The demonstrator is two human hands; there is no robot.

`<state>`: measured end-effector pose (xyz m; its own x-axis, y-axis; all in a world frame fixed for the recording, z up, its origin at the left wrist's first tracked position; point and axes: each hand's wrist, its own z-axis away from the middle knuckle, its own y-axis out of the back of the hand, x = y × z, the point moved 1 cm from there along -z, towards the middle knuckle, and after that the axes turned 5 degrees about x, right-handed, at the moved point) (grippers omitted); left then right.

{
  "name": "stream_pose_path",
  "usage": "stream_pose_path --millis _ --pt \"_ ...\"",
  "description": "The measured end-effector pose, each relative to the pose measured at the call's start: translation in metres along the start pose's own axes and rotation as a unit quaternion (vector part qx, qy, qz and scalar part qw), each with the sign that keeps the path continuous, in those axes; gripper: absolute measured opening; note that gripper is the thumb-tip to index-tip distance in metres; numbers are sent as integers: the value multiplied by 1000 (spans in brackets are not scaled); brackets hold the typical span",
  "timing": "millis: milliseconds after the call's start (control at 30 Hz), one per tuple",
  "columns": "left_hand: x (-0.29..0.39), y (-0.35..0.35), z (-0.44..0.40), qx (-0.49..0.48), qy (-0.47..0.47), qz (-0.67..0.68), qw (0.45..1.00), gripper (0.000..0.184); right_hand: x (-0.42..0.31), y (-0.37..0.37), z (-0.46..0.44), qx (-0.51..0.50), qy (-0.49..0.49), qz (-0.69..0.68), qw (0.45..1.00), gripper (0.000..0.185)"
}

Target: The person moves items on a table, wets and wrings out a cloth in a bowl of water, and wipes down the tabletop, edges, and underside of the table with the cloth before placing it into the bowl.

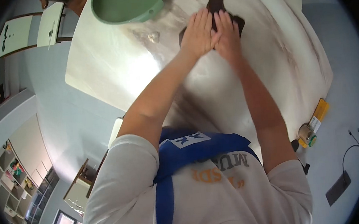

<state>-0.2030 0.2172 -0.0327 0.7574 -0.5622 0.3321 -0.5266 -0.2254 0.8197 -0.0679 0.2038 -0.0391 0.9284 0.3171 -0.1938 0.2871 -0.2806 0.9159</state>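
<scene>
A pale, marbled table (113, 71) filled much of the view. Near its far left corner sat a round green basin (130, 22), cut off by the frame; the visible part showed only green inside. Right of the basin, towards the far edge, a dark, cloth-like piece (215, 3) lay beneath both hands. The left hand (198, 34) and right hand (227, 34) were palm down, side by side, thumbs meeting, fingers nearly flat and pinching nothing visible. Beyond the near right edge was a small jar (306, 131), its contents unclear. Smaller still, a clear object (153, 37) lay between basin and left hand. Uneven pressure could have bunched or skidded the dark piece; a leftward sweep could have knocked the clear object or basin.
</scene>
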Motion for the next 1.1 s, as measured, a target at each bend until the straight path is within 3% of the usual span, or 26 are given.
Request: stream_pose_path --millis 133,267,467,500,533,600,667,767,867,967,1100 --pt "56 36 86 -107 7 -43 993 71 -42 35 94 -52 -6 -32 998 56" --pt "95 66 160 -139 36 37 989 71 -81 66 166 -78 -15 -70 994 56" --pt "84 101 172 -158 102 144 972 50 -86 77 162 -95 -11 -200 975 31" --pt "76 116 160 -79 158 194 965 36 -95 85 144 -64 -29 -237 969 23" --pt "68 134 143 -69 234 340 908 36 -99 88 127 -56 -73 -266 960 22" --pt "56 184 104 -48 360 601 712 38 -108 89 89 -42 -166 -320 932 22" --pt "57 261 61 8 272 691 670 61 -121 108 29 -10 -223 -390 893 22" --pt "70 355 24 28 9 846 532 61 -151 134 -68 46 -237 -413 878 27" --pt "76 400 7 -3 -129 906 404 57 -165 121 -144 86 -175 -449 872 32" --pt "70 415 3 -17 -172 924 340 53 -170 71 -194 91 -157 -440 880 32" --pt "39 421 -3 -10 -173 935 311 48 -176 20 -217 33 -117 -297 947 33"
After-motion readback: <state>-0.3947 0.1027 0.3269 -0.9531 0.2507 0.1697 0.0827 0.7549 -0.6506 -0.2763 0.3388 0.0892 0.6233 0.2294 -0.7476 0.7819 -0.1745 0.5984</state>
